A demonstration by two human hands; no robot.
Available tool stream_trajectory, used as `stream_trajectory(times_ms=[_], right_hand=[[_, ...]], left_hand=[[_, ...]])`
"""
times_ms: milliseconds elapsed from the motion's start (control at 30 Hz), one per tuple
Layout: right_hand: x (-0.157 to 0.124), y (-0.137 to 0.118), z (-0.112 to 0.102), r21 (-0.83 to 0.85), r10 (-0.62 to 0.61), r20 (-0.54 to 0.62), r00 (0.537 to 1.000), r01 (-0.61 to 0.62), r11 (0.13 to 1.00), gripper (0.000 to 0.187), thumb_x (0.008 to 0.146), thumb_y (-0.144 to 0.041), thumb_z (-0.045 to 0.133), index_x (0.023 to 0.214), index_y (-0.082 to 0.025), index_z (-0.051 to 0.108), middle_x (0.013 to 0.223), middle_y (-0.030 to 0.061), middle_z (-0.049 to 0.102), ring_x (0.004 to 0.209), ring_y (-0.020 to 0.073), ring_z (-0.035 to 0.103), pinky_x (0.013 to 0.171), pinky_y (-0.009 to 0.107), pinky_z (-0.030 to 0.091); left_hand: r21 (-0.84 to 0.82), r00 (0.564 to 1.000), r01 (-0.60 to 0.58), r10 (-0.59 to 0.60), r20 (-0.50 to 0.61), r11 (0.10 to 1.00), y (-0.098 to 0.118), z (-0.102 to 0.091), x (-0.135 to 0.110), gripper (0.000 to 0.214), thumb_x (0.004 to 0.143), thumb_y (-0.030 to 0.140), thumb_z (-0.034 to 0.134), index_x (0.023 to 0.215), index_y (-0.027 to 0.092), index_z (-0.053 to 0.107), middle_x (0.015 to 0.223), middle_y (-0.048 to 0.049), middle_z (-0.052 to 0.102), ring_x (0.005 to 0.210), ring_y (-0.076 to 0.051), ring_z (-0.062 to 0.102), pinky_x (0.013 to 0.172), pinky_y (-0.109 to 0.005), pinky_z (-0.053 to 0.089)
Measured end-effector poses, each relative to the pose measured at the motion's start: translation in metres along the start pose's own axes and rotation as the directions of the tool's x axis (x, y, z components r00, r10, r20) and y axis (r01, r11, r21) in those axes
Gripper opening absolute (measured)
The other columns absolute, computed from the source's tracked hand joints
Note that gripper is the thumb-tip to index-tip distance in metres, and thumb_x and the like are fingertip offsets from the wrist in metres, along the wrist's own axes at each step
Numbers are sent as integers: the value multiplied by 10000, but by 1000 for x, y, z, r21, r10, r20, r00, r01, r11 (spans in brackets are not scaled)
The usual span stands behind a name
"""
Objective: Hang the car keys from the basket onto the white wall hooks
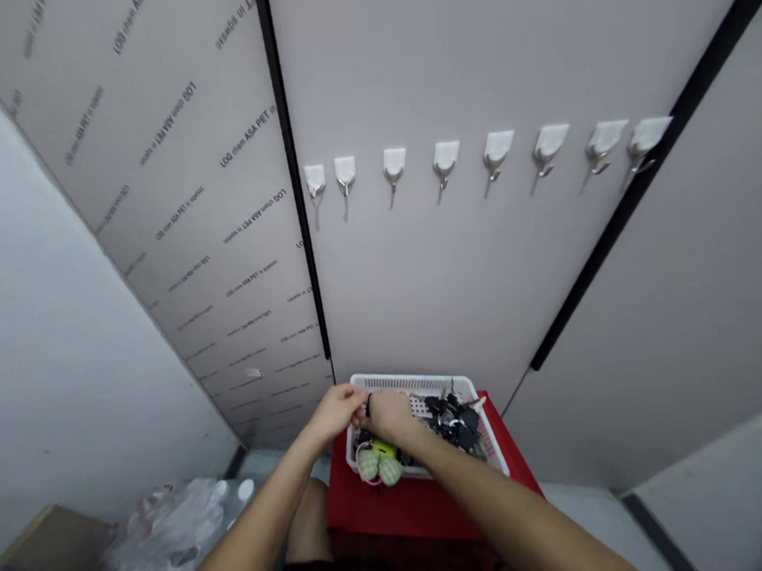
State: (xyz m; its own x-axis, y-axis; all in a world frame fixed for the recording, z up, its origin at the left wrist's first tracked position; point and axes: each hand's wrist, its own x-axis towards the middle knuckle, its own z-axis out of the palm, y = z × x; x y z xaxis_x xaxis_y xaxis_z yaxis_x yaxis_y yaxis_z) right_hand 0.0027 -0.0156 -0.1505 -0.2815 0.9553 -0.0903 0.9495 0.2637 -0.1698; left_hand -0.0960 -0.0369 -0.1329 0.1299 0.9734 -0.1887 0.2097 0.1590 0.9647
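A white plastic basket holds a jumble of small things, among them a pile of black items with metal parts that look like keys. My left hand is at the basket's left end, with thumb and fingers pinched together. Against it is my right hand, its fingers curled and meeting the left fingertips. A small black loop shows between the two hands; what they pinch is mostly hidden. Just below them lie a pale green checked bow on a pink band and a bright yellow-green piece.
The basket stands on a red-covered stool or table close to the white cabinet doors. Several white hooks are stuck in a row on the door, with nothing hanging from them. Clear plastic bags and a cardboard piece lie at lower left.
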Motion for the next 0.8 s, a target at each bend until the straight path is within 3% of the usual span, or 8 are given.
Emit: stream_trajectory(times_ms=[167, 300, 367, 433, 533, 600, 667, 800], right_hand=[[1, -4, 4, 87, -40, 13, 999, 39, 995, 185, 564, -293, 460, 609, -175, 596, 693, 85, 606, 681, 219, 541, 556, 294, 367], [4, 10, 2, 440, 56, -86, 995, -12, 898, 164, 562, -244, 430, 496, -141, 538, 519, 54, 561, 532, 157, 511, 465, 232, 332], [5, 16, -2, 671, 66, -138, 988, 44, 740, 124, 551, -203, 426, 463, -141, 488, 452, 8, 505, 465, 111, 461, 437, 204, 307], [3, 20, -10, 852, 73, -177, 981, 115, 511, 67, 546, -192, 439, 504, -148, 467, 417, -35, 445, 411, 75, 396, 413, 187, 283], [-6, 20, -27, 968, 94, -192, 977, 172, 181, 137, 545, -228, 484, 662, -158, 477, 409, -71, 389, 378, 54, 331, 399, 178, 267], [-13, 17, -42, 981, 96, -193, 976, 189, 51, 213, 551, -259, 504, 736, -158, 479, 451, -63, 411, 399, 54, 342, 409, 178, 278], [-20, 11, -60, 979, 87, -203, 975, 202, 17, 218, 558, -284, 512, 731, -154, 488, 495, -45, 438, 425, 57, 357, 406, 176, 281], [-21, -3, -102, 961, 69, -268, 961, 262, 86, 186, 581, -313, 493, 653, -141, 497, 498, -36, 437, 425, 50, 353, 379, 164, 262]], left_hand=[[8, 1000, 10, -10, -15, 1000, -13, 0, 2, 178, 597, 289, 426, 502, 139, 412, 396, 51, 425, 348, -57, 361, 405, -189, 266], [3, 987, -107, 107, -124, 994, -16, 1, 3, 123, 571, 252, 469, 536, 140, 434, 433, 50, 423, 422, -73, 387, 457, -202, 288], [-48, 974, -171, 161, -159, 984, -16, 3, 2, 117, 543, 229, 512, 588, 141, 452, 498, 40, 448, 502, -84, 418, 510, -204, 307], [-158, 970, -222, 202, -137, 962, -15, 9, -1, 190, 534, 222, 536, 689, 154, 450, 561, 35, 463, 557, -88, 430, 551, -206, 316], [-332, 964, -266, 258, -68, 905, -9, 20, -5, 251, 558, 278, 533, 752, 176, 409, 605, 32, 463, 566, -81, 426, 561, -205, 321], [-397, 961, -260, 274, -20, 880, -2, 27, -8, 262, 565, 342, 523, 730, 176, 405, 620, 24, 462, 568, -83, 430, 555, -208, 326], [-392, 957, -261, 290, 15, 882, 6, 33, -11, 271, 576, 398, 499, 694, 167, 423, 611, 13, 462, 573, -94, 438, 551, -213, 333], [-265, 937, -341, 348, -23, 902, 36, 33, -16, 306, 650, 443, 387, 598, 146, 442, 509, 14, 425, 492, -82, 404, 495, -205, 316]])
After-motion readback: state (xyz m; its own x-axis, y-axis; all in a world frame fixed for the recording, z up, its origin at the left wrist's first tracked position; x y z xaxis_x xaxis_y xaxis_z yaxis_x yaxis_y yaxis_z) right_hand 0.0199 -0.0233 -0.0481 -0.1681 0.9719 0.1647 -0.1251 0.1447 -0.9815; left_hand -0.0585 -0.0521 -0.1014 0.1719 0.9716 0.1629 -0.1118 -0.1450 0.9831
